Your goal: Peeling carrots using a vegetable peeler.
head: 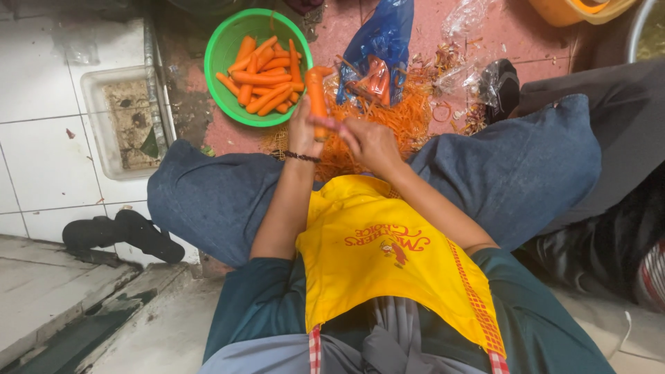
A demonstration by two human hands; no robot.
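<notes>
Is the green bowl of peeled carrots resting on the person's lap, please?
No, the green bowl sits on the reddish floor beyond the knees, past the carrot held in the left hand.

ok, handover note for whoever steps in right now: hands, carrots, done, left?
Left hand: holds a carrot upright over the peel pile.
Right hand: against the carrot's lower end; any tool in it is hidden.
Green bowl: on the floor ahead, holding a batch of peeled carrots.
Blue bag: beside the bowl, at least one carrot inside.
Done: the bowlful. Left: the held carrot, plus whatever is in the bag.
</notes>
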